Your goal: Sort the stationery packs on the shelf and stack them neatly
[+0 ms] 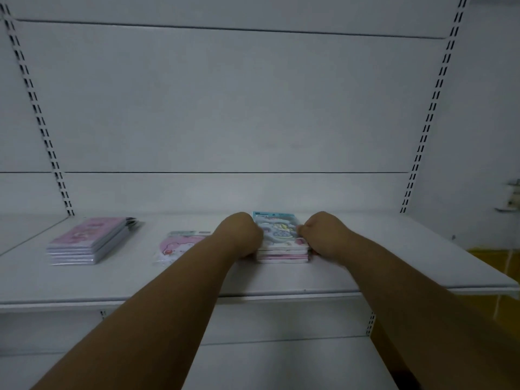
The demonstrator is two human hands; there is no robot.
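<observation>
A stack of several stationery packs [281, 237] with a blue cartoon pack on top lies near the middle of the white shelf [365, 266]. My left hand [242, 235] is curled against the stack's left side and my right hand [323, 235] is curled against its right side, so both grip it between them. A single pink-and-white pack [177, 244] lies flat just left of my left forearm. Further left sits a pink stack of several packs [90, 240], its upper packs slightly skewed.
The shelf's white back panel [225, 108] rises behind, with slotted uprights at left [42, 122] and right [430, 116]. A lower shelf [281, 361] shows beneath my arms. Yellow flooring [495, 257] lies beyond the shelf's right end.
</observation>
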